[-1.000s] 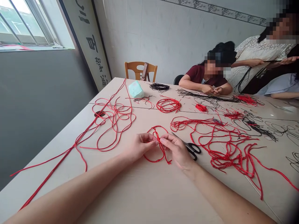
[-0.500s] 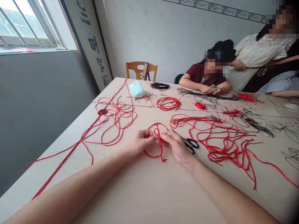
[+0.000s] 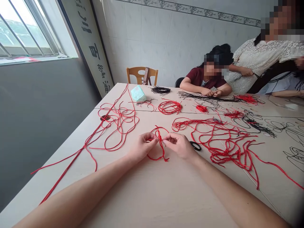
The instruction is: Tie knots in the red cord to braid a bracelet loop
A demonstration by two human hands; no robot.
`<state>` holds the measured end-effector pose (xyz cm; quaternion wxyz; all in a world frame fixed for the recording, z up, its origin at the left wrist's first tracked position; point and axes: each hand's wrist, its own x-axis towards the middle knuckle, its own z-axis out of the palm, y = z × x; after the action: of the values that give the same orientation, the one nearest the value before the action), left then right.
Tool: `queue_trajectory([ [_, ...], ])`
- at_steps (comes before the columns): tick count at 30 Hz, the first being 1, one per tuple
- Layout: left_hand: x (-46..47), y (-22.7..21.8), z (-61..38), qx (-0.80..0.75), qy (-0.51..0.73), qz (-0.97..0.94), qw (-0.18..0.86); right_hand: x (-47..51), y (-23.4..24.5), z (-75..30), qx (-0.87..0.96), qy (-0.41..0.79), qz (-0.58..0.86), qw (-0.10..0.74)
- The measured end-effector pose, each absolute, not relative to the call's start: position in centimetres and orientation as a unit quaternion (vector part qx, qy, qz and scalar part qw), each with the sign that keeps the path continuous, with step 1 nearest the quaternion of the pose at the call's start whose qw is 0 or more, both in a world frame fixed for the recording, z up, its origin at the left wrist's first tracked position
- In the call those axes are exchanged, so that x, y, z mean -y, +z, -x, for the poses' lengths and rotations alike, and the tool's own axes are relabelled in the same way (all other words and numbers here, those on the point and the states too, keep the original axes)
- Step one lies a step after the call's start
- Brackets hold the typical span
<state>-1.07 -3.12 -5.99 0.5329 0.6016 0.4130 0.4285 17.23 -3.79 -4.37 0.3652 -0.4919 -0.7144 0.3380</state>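
Between my two hands is a red braided cord (image 3: 162,149), looped into a ring with a knotted section running down its middle. My left hand (image 3: 145,146) pinches the cord at the knotted part from the left. From the right, the thumb and fingers of my right hand (image 3: 177,145) are closed at the same part; the exact strand between them is too small to make out. A frayed cord end hangs toward me below the hands. Just past my right hand shows a black handle of the scissors (image 3: 196,146); the rest of them is hidden behind that hand.
Loose red cords (image 3: 121,122) lie at left, a red coil (image 3: 170,106) at centre, and a tangle of braided red cord (image 3: 228,148) at right. A pale green pack (image 3: 138,93) and black cords (image 3: 161,90) sit farther back. Two people are across the table (image 3: 152,196).
My right hand has shifted slightly right and now covers more of the scissors. The knotted cord has turned a little between my fingers. The whole view has tilted slightly upward.
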Motion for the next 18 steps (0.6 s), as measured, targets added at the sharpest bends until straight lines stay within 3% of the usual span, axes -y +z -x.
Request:
queue_trajectory([
  [3, 3.4, -6.0, 0.9, -0.431, 0.433, -0.637, 0.47, 3.7, -3.6, -17.9, 0.724, 0.375, 0.499, 0.294],
  [8, 3.6, -5.7, 1.0, -0.467, 0.441, -0.682, 0.35, 3.8, -2.7, -18.1, 0.604, 0.607, 0.45, 0.253],
  [12, 3.6, -6.0, 0.9, -0.454, 0.451, -0.649, 0.411, 4.3, -3.4, -16.9, 0.508, 0.664, 0.412, 0.363],
  [18, 4.0, -5.9, 0.6, -0.407, 0.434, -0.58, 0.556, 5.0, -4.9, -14.9, 0.484, 0.574, 0.43, 0.501],
])
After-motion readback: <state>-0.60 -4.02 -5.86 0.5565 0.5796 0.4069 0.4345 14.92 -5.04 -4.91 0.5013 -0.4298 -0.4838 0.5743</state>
